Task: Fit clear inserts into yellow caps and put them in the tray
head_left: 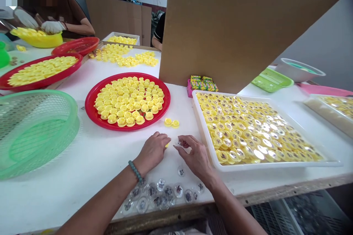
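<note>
My left hand [154, 150], with a beaded bracelet on the wrist, pinches a small yellow piece [167, 145], mostly hidden by the fingers. To its right my right hand [194, 154] holds a clear disc with a dark print [180, 143] between thumb and fingers. The two hands are a short gap apart above the white table. Several printed clear discs [168, 192] lie near the table's front edge, below the hands. Two yellow pieces [171, 122] sit beyond my hands, beside a red tray [91, 112] of yellow pieces. A white tray [205, 137] of yellow pieces with clear printed discs is at the right.
A green basket [72, 117] stands left, near another red tray [78, 62]. Small packets [204, 83] sit by an upright cardboard panel [220, 25]. Across the table a gloved person [74, 14] handles pieces at a yellow bowl [52, 41]. A green tray [271, 80] lies at the back right.
</note>
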Action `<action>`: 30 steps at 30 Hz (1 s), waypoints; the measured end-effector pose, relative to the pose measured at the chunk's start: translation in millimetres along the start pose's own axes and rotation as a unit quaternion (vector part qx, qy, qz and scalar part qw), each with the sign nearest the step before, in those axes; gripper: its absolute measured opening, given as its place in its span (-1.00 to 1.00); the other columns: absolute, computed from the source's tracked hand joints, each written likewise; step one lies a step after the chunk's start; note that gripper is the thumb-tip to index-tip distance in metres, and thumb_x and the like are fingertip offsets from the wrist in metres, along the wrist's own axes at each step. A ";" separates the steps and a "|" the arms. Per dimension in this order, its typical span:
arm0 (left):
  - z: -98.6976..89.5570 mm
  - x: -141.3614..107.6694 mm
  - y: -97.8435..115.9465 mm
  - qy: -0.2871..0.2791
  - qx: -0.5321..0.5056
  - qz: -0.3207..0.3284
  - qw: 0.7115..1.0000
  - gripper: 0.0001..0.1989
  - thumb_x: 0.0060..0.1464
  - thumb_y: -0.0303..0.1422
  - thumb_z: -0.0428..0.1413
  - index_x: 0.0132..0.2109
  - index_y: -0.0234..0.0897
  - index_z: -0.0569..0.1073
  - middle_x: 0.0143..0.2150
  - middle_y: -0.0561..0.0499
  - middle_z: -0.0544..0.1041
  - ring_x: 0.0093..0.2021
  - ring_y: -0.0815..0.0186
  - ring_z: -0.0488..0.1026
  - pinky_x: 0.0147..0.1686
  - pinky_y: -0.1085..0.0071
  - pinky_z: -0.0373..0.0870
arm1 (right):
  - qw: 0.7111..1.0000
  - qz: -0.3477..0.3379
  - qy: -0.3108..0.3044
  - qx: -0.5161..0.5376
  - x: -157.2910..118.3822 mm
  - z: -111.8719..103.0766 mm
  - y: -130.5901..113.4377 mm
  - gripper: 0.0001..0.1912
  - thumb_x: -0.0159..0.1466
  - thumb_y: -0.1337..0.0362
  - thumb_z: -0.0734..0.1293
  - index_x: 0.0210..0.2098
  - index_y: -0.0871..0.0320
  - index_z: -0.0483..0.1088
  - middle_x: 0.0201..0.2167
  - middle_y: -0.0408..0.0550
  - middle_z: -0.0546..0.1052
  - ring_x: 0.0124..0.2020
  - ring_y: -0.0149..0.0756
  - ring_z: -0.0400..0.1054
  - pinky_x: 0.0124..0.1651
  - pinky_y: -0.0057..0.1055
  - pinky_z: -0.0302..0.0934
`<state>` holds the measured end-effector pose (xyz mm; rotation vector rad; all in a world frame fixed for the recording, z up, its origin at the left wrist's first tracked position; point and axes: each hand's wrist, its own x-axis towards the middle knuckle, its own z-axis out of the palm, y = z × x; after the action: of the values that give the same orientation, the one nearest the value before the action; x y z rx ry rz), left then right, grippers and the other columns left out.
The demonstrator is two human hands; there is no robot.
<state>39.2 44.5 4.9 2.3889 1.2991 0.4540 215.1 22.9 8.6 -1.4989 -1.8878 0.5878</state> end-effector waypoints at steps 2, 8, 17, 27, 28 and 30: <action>3.0 1.2 1.7 -0.010 0.012 -0.024 1.000 -0.71 -0.01 -0.58 0.01 -0.13 -0.27 0.44 -0.16 -0.10 0.47 -0.08 0.16 0.34 -0.09 0.28 0.27 | 1.000 0.002 0.001 0.004 -4.0 0.9 0.1 -0.79 0.14 0.30 0.34 -0.19 0.12 0.38 -0.36 -0.10 0.44 -0.39 -0.37 0.34 -0.38 -0.46 0.24; -3.7 -18.4 6.5 -0.025 -0.016 -0.165 0.986 -0.75 -0.07 -0.26 0.18 -0.22 -0.27 0.44 -0.37 -0.05 0.48 -0.32 0.16 0.41 -0.38 0.35 0.24 | 1.000 0.000 -0.014 -0.015 -9.8 -0.8 0.5 -0.82 0.14 0.25 0.36 -0.26 0.13 0.39 -0.40 -0.11 0.43 -0.42 -0.37 0.32 -0.37 -0.44 0.22; -10.8 -26.0 -23.3 0.033 -0.151 -0.147 0.977 -0.63 -0.08 -0.47 0.09 -0.06 -0.18 0.46 -0.27 -0.01 0.48 -0.31 0.26 0.41 -0.29 0.39 0.29 | 0.991 -0.042 -0.097 -0.082 -0.7 10.3 -15.5 -0.83 0.15 0.25 0.35 -0.25 0.13 0.40 -0.39 -0.09 0.46 -0.43 -0.36 0.34 -0.38 -0.46 0.16; 8.1 -21.1 -33.3 0.047 -0.278 -0.131 0.951 -0.80 0.00 -0.44 0.05 -0.25 -0.20 0.53 -0.31 0.02 0.54 -0.32 0.28 0.44 -0.26 0.40 0.32 | 0.978 -0.044 -0.119 -0.167 10.5 27.4 -22.4 -0.88 0.16 0.33 0.32 -0.28 0.16 0.41 -0.38 -0.06 0.46 -0.39 -0.33 0.34 -0.35 -0.47 0.12; 9.7 -20.9 -33.9 0.047 -0.284 -0.134 0.948 -0.81 -0.01 -0.44 0.05 -0.26 -0.20 0.53 -0.31 0.03 0.54 -0.32 0.28 0.44 -0.27 0.40 0.32 | 0.977 -0.042 -0.121 -0.168 10.7 27.6 -22.1 -0.89 0.16 0.33 0.32 -0.29 0.15 0.42 -0.39 -0.07 0.46 -0.39 -0.33 0.34 -0.35 -0.47 0.12; 11.7 -20.2 -34.4 0.048 -0.294 -0.136 0.945 -0.81 -0.01 -0.44 0.05 -0.26 -0.19 0.53 -0.30 0.03 0.55 -0.30 0.29 0.45 -0.24 0.40 0.33 | 0.978 -0.038 -0.131 -0.155 11.2 27.0 -21.1 -0.89 0.16 0.32 0.33 -0.28 0.15 0.43 -0.40 -0.08 0.46 -0.40 -0.33 0.33 -0.35 -0.47 0.12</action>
<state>9.1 42.4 -23.6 1.6883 1.2820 0.7580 179.8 29.9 6.9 -1.5934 -2.3173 0.4914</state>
